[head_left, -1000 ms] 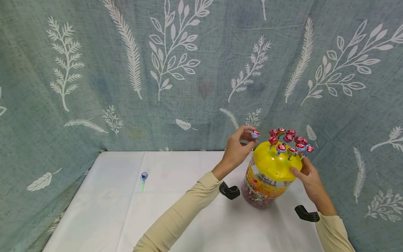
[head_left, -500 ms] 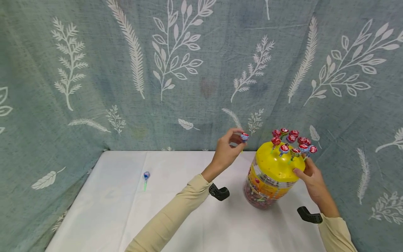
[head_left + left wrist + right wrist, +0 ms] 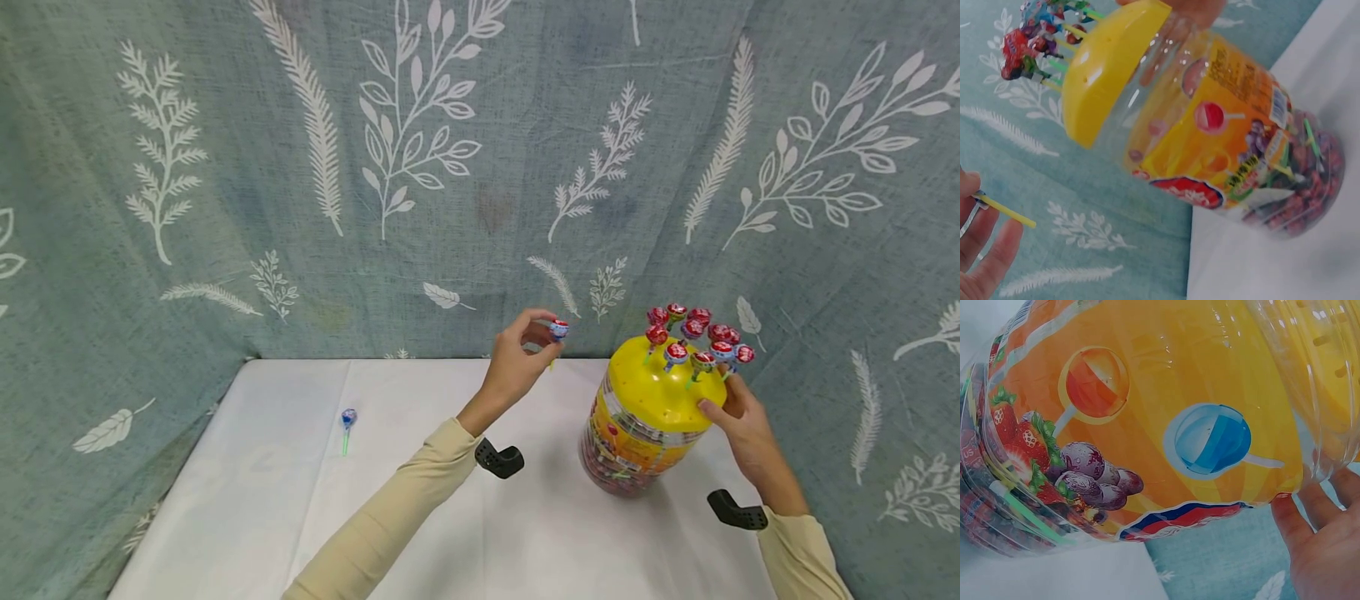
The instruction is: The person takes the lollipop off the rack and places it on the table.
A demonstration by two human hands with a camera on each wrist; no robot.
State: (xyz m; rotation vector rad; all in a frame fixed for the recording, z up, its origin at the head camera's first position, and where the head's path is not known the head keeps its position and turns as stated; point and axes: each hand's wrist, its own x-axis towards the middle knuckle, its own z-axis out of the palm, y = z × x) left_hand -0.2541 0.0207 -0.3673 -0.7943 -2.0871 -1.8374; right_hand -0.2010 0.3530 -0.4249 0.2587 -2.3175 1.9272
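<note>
My left hand [image 3: 512, 360] pinches a lollipop [image 3: 559, 330] in a blue and red wrapper, held above the table to the left of the jar. Its yellow stick [image 3: 1010, 212] shows between the fingers in the left wrist view. With the thumb on the yellow lid [image 3: 648, 393], my right hand [image 3: 752, 429] grips the right side of a clear plastic candy jar [image 3: 626, 442]. Several wrapped lollipops [image 3: 677, 353] stand in the lid, sticks down. Through the jar's lower wall, more candy [image 3: 1310, 194] is visible. Part of the right hand's fingers is hidden behind the jar.
A single blue-wrapped lollipop [image 3: 348, 421] with a green stick lies on the left part of the white table [image 3: 420, 425]. Behind the table's back edge hangs a grey-green leaf-patterned curtain [image 3: 487, 217], which also runs along both sides.
My left hand has moved left, away from the jar's lid, carrying its lollipop. The right hand keeps its grip on the jar, and the lollipop on the table stays put.
</note>
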